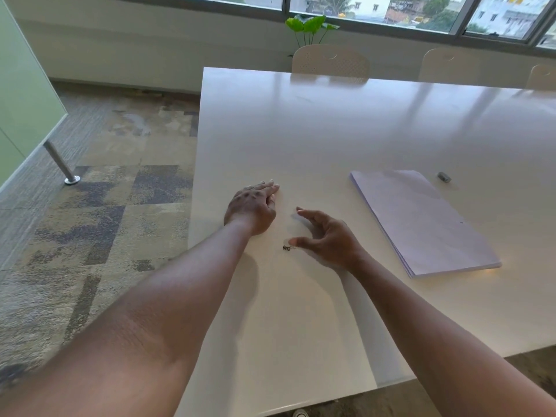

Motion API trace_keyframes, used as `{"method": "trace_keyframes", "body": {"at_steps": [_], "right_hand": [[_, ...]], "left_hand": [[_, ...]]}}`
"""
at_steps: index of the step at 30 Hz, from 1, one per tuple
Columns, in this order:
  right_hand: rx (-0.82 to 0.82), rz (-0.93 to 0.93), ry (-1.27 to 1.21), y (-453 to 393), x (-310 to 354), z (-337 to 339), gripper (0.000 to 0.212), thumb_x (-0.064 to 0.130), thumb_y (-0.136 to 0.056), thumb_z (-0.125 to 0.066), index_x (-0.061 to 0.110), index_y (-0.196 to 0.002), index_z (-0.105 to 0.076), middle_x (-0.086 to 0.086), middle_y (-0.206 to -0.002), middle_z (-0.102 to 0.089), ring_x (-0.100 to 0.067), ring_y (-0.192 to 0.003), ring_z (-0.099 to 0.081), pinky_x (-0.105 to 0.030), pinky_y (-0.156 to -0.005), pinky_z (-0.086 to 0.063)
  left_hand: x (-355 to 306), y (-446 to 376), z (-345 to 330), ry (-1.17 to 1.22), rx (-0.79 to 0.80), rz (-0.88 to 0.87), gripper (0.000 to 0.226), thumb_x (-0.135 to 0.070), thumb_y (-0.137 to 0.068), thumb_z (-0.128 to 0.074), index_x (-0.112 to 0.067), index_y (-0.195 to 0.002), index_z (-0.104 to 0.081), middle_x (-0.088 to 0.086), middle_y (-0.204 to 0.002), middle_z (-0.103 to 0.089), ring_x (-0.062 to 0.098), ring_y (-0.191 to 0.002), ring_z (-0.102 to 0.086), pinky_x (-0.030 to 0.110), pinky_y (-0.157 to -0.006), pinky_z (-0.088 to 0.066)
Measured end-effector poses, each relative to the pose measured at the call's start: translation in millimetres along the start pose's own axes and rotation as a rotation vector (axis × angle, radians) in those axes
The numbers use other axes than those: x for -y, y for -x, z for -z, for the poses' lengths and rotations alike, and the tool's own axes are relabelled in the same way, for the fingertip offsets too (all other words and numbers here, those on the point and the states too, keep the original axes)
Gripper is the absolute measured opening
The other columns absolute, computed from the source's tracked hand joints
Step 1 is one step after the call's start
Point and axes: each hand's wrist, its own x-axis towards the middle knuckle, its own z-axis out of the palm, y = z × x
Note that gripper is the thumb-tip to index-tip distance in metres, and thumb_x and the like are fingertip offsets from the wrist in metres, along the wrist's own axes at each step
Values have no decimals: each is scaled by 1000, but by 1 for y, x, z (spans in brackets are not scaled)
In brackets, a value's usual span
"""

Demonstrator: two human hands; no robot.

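Observation:
My left hand lies flat, palm down, on the white table, fingers straight and pointing away from me. My right hand hovers just above the table to its right, fingers and thumb spread in a loose curve with nothing between them. A tiny dark speck lies on the table right at the tip of my right thumb. A stack of white paper sheets lies to the right of my right hand, apart from it. A small grey eraser sits beyond the stack's far right corner.
The table's left edge runs close to my left hand, with patterned carpet below. Beige chairs stand along the far side under the windows, and a green plant is behind them. A metal post stands at the left by a green wall.

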Motion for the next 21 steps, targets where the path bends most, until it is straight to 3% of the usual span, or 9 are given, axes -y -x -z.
{"method": "trace_keyframes", "body": {"at_steps": [5,10,14,17,21], "right_hand": [[91,14,-6,1,0,-4,88,32,-58,-95,20,-136,-57,16,-142,-53,7,-129,-47,-19,-114,-33],[-49,48,8,0,3,-13,68,39,-71,-87,22,-131,-62,18,-135,-58,7,-122,-53,-5,-102,-34],[-97,60,6,0,-2,-10,46,25,-86,-76,20,-129,-62,14,-133,-61,0,-121,-57,-16,-107,-40],[-71,82,73,4,-4,-14,46,11,-86,-70,20,-131,-61,11,-137,-59,-3,-124,-56,-21,-110,-39],[-9,93,219,7,-3,-25,51,25,-89,-64,26,-139,-53,14,-149,-48,-13,-143,-37,-29,-119,-28]], "left_hand": [[0,-1,-1,-4,-9,3,49,-29,-107,-35,-30,-156,-43,-12,-164,-35,6,-153,-25,28,-124,-15],[1,-1,-2,-6,-5,2,49,-29,-108,-34,-31,-156,-43,-12,-165,-34,6,-153,-25,29,-124,-14],[3,-2,-4,-4,2,3,49,-29,-107,-33,-32,-156,-42,-13,-165,-34,6,-154,-24,30,-125,-14],[3,-2,-4,-8,-1,-1,49,-30,-108,-32,-32,-156,-42,-13,-165,-33,6,-154,-24,30,-125,-14],[3,-3,-4,-17,-3,1,49,-30,-108,-33,-31,-156,-42,-12,-165,-34,6,-153,-25,30,-124,-15]]}}
